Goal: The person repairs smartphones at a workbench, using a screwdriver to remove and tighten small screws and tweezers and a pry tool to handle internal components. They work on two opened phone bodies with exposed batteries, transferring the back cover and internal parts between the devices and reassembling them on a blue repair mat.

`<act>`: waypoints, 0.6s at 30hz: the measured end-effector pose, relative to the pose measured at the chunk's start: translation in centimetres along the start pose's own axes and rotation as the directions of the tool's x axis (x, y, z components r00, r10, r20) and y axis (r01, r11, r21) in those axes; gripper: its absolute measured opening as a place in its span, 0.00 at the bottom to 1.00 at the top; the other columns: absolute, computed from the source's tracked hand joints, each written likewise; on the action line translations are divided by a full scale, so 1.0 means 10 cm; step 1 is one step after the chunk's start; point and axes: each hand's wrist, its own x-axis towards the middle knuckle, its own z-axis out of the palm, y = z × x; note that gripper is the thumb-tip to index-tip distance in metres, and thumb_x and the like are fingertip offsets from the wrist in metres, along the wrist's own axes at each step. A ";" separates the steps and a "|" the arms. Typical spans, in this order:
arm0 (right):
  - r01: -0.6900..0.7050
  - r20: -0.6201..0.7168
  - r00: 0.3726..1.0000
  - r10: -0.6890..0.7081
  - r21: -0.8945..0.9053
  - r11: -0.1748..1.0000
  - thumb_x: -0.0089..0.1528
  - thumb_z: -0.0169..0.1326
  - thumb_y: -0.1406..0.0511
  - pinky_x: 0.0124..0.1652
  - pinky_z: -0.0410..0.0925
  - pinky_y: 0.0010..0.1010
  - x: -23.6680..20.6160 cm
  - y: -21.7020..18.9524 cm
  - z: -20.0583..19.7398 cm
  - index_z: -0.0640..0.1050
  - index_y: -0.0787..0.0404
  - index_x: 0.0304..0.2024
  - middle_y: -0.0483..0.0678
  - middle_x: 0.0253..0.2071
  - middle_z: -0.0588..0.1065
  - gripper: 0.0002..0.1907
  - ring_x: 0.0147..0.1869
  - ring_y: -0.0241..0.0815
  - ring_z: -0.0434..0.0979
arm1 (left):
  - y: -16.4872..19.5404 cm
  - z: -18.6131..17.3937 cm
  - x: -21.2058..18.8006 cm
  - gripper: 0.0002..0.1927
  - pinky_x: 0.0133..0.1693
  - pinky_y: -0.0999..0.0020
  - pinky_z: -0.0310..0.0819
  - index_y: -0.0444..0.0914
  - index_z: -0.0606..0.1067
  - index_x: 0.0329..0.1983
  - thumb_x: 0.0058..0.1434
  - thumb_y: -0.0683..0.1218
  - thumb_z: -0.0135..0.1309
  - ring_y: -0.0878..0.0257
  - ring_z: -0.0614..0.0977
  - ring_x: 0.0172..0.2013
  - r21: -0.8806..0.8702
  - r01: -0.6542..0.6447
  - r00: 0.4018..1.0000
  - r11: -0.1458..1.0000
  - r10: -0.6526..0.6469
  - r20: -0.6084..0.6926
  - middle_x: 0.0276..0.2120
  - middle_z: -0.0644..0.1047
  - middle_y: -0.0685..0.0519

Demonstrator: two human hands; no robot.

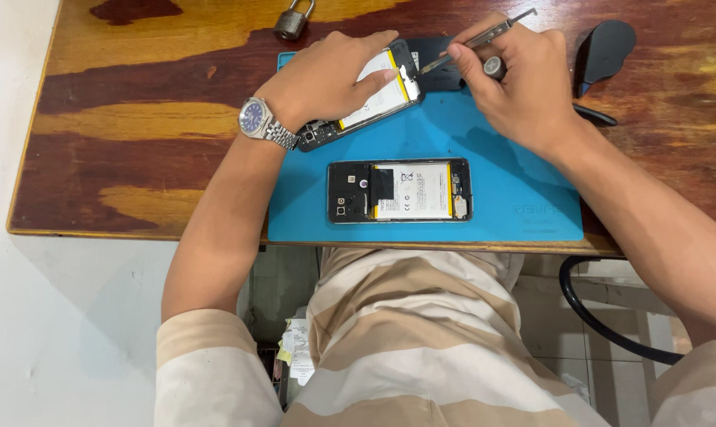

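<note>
My left hand [326, 79], with a steel wristwatch [256, 120] on the wrist, presses down on an opened phone [374, 95] that lies tilted at the far side of the blue work mat [524, 198]; its white battery shows under my fingers. My right hand [524, 79] grips metal tweezers [472, 39], whose tips touch the upper end of that phone. A second opened phone [400, 190], back cover off and white battery exposed, lies flat nearer me in the middle of the mat, untouched.
The mat rests on a worn wooden table [136, 119]. A padlock [292, 20] sits at the far edge. A black oval object [605, 47] lies right of my right hand. A black cable [603, 324] loops below the table's front edge.
</note>
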 end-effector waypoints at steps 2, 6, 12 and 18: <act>0.015 0.004 1.000 -0.015 -0.001 1.000 0.76 0.59 0.69 0.33 0.68 0.26 -0.01 0.00 -0.01 0.80 0.66 0.45 0.48 0.31 0.80 0.05 0.33 0.35 0.79 | 0.00 0.00 0.00 0.27 0.45 0.48 0.77 0.34 0.69 0.69 0.72 0.52 0.53 0.40 0.83 0.41 0.002 -0.065 0.997 0.998 0.065 -0.040 0.42 0.82 0.36; 0.025 0.023 0.999 -0.025 0.012 1.000 0.76 0.59 0.68 0.35 0.70 0.26 -0.01 0.01 0.00 0.80 0.65 0.46 0.48 0.31 0.80 0.05 0.34 0.36 0.81 | -0.01 0.01 0.00 0.27 0.45 0.47 0.76 0.34 0.69 0.68 0.71 0.52 0.53 0.40 0.83 0.41 0.005 -0.015 1.000 1.000 0.015 -0.014 0.41 0.82 0.36; 0.025 0.022 0.999 -0.025 -0.006 1.000 0.75 0.60 0.69 0.35 0.70 0.26 0.00 -0.01 0.00 0.81 0.66 0.46 0.49 0.31 0.80 0.05 0.35 0.37 0.81 | -0.01 0.02 0.00 0.27 0.46 0.47 0.76 0.34 0.69 0.68 0.71 0.52 0.52 0.39 0.83 0.43 -0.005 -0.022 1.000 1.000 0.022 -0.011 0.43 0.81 0.36; 0.027 0.029 0.999 -0.027 -0.013 1.000 0.75 0.60 0.69 0.35 0.70 0.25 0.00 -0.04 -0.01 0.82 0.65 0.46 0.50 0.32 0.80 0.04 0.34 0.38 0.81 | -0.02 0.02 0.00 0.26 0.48 0.47 0.76 0.33 0.69 0.68 0.72 0.52 0.53 0.39 0.83 0.44 -0.001 -0.073 0.996 0.997 0.072 -0.047 0.46 0.81 0.36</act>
